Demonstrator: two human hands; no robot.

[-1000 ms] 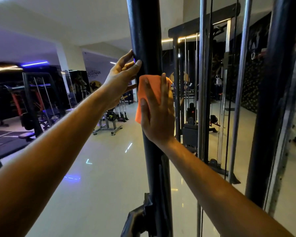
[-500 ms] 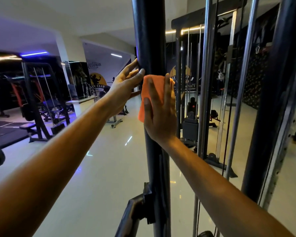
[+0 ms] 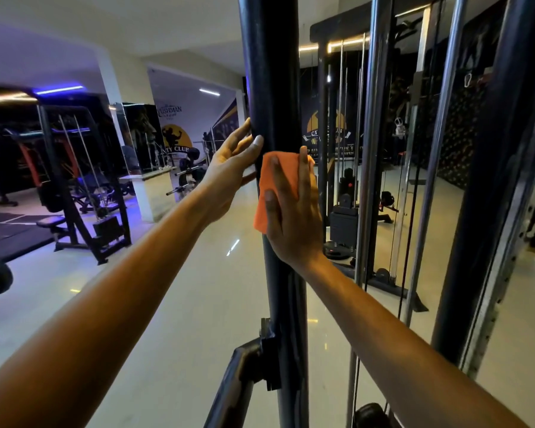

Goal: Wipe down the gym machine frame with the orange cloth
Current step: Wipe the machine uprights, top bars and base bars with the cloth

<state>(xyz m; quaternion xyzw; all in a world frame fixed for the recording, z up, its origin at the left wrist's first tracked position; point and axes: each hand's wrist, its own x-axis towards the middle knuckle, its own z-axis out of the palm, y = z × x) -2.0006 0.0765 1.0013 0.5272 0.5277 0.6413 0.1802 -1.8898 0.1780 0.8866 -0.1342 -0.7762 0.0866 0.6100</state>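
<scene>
A thick black upright post [image 3: 272, 72] of the gym machine frame runs from top to bottom in the middle of the head view. My right hand [image 3: 294, 217] lies flat against it with straight fingers and presses the folded orange cloth [image 3: 267, 186] onto the post. The cloth's left edge sticks out past the post. My left hand [image 3: 229, 168] touches the post's left side just above the cloth, fingers straight, thumb tip on the metal.
A black bracket and slanted bar [image 3: 247, 366] join the post low down. Chrome guide rods [image 3: 371, 149] and a second dark upright [image 3: 491, 180] stand to the right. A weight machine [image 3: 74, 186] stands on the pale tiled floor [image 3: 183, 288] at left.
My head moved closer, so the post and hands look larger. Both hands kept nearly the same spot on the post, the right one still pressing the cloth.
</scene>
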